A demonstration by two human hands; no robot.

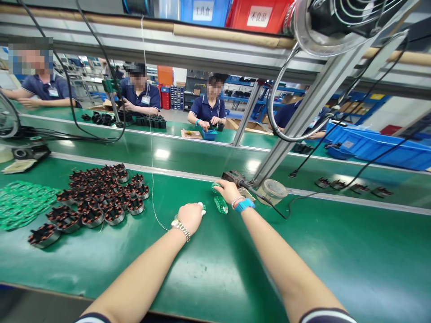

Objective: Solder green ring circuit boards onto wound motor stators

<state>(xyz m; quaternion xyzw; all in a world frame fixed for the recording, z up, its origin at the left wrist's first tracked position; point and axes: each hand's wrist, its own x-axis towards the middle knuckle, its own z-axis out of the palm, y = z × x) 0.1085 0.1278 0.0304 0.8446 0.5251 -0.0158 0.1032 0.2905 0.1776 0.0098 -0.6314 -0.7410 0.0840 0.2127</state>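
Observation:
My left hand (pixel 190 217), with a metal watch at the wrist, is closed over the green bench around a small white object (pixel 202 209) that peeks out at its right side; what it is I cannot make out. Farther right, my right hand (pixel 227 190), wearing a blue band, pinches a green circuit board (pixel 214 185) at its fingertips. Just below those fingers another green board (pixel 221 205) lies on the bench. A dark device with a cable (pixel 234 177) sits right behind my right hand.
Copper-wound motor stators (pixel 101 193) and a pile of green ring boards (pixel 25 202) cover the bench's left. A round tub (pixel 272 190) stands by a slanted metal post (pixel 289 121). Cables and a thin string hang down. Several people sit across the bench.

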